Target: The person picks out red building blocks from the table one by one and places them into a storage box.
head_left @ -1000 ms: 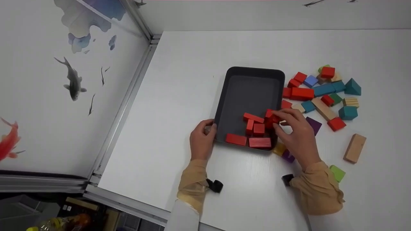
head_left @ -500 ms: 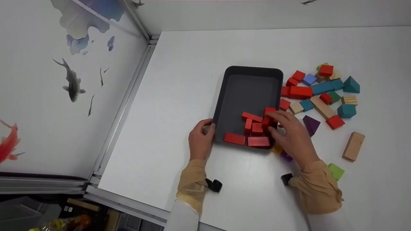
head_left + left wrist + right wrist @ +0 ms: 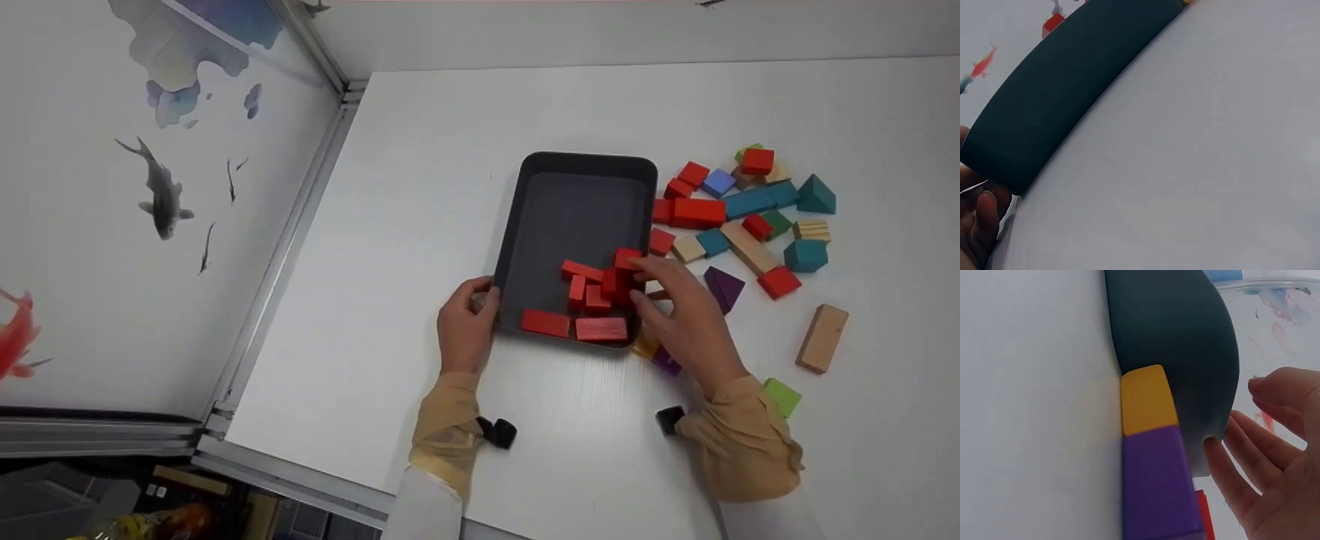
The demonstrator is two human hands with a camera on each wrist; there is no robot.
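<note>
Right hand [image 3: 686, 315], grip loosely apart, touches red block [image 3: 616, 283] standing lengthwise along the tray's [image 3: 581, 165] long axis

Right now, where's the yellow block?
In the right wrist view the yellow block lies on the table against the dark tray's outer wall, end to end with a purple block, under the right hand.
</note>
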